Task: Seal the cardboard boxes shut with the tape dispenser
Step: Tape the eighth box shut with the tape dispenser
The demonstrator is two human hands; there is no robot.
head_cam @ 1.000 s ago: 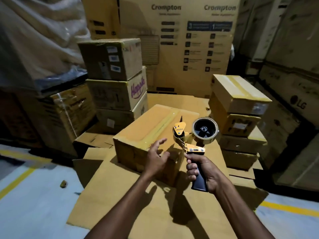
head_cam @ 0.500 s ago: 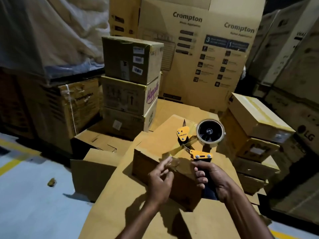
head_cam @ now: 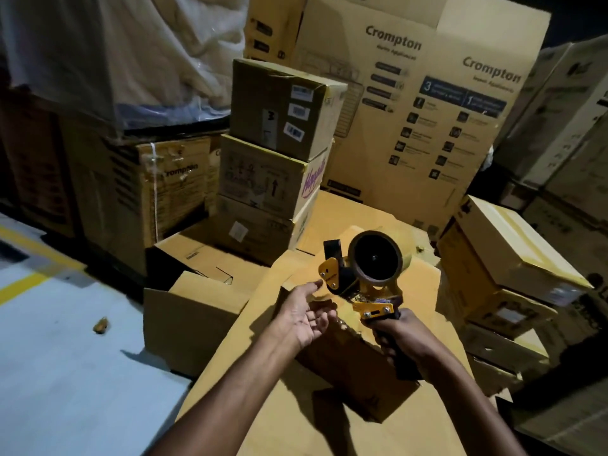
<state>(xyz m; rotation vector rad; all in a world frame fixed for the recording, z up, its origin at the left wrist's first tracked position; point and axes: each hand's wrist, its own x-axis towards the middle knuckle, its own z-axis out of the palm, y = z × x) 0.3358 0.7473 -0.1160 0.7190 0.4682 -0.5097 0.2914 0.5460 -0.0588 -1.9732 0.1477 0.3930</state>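
Note:
A brown cardboard box (head_cam: 355, 366) lies in front of me on a flat sheet of cardboard (head_cam: 269, 413). My right hand (head_cam: 404, 337) grips the black handle of a yellow tape dispenser (head_cam: 362, 274), held upright over the box's near end with its tape roll facing me. My left hand (head_cam: 306, 311) hovers just left of the dispenser's mouth, palm up, fingers straight and spread, close to the loose tape end. Whether the fingers touch the tape is blurred.
A stack of three boxes (head_cam: 276, 166) stands behind on the left, and an open box (head_cam: 194, 311) sits beside the sheet. Taped boxes (head_cam: 506, 258) are piled on the right. Large Crompton cartons (head_cam: 427, 103) wall the back. Grey floor with a yellow line (head_cam: 36, 278) lies left.
My view has swung down and closer. The dispenser turned upright with its roll toward me, and my left hand opened palm up beside its mouth instead of pinching at the tape.

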